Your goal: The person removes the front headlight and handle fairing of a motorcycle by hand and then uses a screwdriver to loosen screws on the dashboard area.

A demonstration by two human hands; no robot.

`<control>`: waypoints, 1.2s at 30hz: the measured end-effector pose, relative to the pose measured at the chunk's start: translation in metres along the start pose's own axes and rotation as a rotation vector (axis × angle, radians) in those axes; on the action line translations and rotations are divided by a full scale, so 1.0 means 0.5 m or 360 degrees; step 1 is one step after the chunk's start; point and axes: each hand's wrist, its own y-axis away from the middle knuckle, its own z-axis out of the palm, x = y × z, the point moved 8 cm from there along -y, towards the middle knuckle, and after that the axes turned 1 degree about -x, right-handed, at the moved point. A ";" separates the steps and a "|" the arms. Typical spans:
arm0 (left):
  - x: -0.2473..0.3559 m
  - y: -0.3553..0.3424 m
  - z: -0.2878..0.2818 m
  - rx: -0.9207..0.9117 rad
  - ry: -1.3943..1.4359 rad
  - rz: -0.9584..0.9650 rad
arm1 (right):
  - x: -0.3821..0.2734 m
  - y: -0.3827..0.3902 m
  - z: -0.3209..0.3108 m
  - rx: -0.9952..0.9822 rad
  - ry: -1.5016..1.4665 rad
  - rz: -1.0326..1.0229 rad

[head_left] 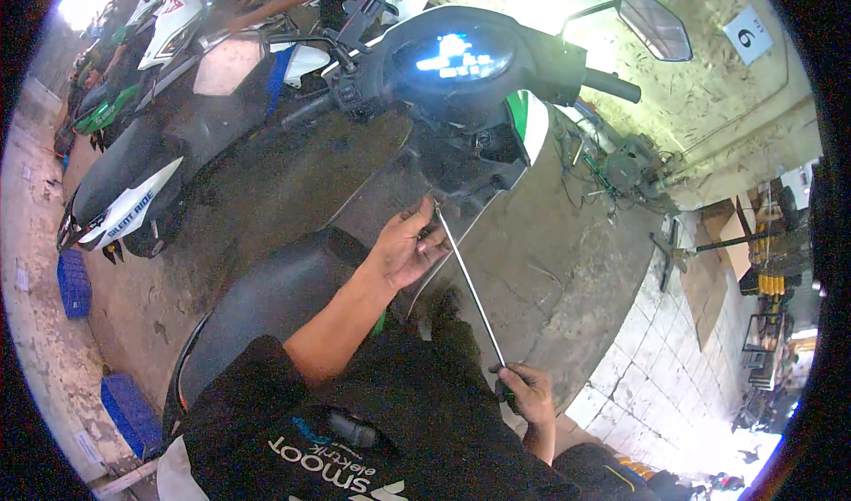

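My right hand [529, 396] is closed round the dark handle of a long-shafted screwdriver [472, 286]. Its thin metal shaft slants up and left to the dark inner front panel [454, 168] of an electric scooter, below the handlebar. My left hand [409, 246] is at the far end of the shaft, fingers curled, with a fingertip against the tip by the panel's lower edge. Whether a screw sits at the tip is too small to tell. Above, the scooter's display [456, 58] is lit. The black seat [275, 301] lies left of my left forearm.
A second scooter [142, 191] stands close on the left, with more behind it. Blue crates [131, 415] line the left wall. On the right are a mirror [654, 27], a dark device with loose cables [631, 162], a metal stand [669, 257] and white floor tiles [651, 350].
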 end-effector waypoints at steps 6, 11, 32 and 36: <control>0.019 0.009 -0.002 0.0039 -0.0054 0.0064 | -0.009 0.004 0.005 0.0016 0.0013 -0.0015; 0.011 -0.010 -0.022 -0.0089 -0.0035 0.0114 | 0.007 -0.006 0.004 -0.0061 -0.0104 -0.0051; -0.012 -0.110 -0.023 0.0192 -0.0493 0.0118 | -0.012 -0.049 -0.032 0.0328 0.0168 -0.0080; -0.038 -0.146 0.021 0.0031 -0.0256 0.0021 | 0.014 -0.082 -0.070 0.0176 -0.0012 -0.0008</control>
